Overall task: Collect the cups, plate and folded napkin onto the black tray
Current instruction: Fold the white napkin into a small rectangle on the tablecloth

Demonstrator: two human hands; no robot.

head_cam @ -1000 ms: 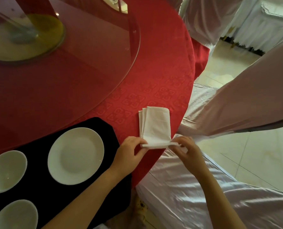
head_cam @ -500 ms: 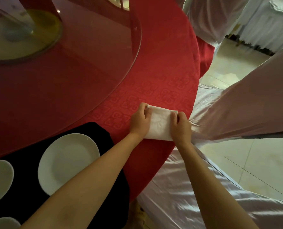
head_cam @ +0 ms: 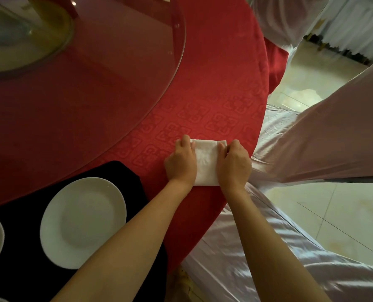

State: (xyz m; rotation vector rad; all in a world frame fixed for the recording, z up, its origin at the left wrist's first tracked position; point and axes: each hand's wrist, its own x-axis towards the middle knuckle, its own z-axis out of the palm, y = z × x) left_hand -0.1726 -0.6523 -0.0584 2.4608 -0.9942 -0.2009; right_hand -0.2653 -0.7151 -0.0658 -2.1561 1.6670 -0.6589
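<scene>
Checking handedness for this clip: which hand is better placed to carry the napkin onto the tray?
Probably the left hand. It rests on the napkin's left side, nearest the tray, which lies to the left. The right hand, on the far side, would have to cross over.

Red tablecloth with woven square-scroll pattern, plain white folded napkin, white plate on black tray at 8 o'clock, pale satin chair covers.
</scene>
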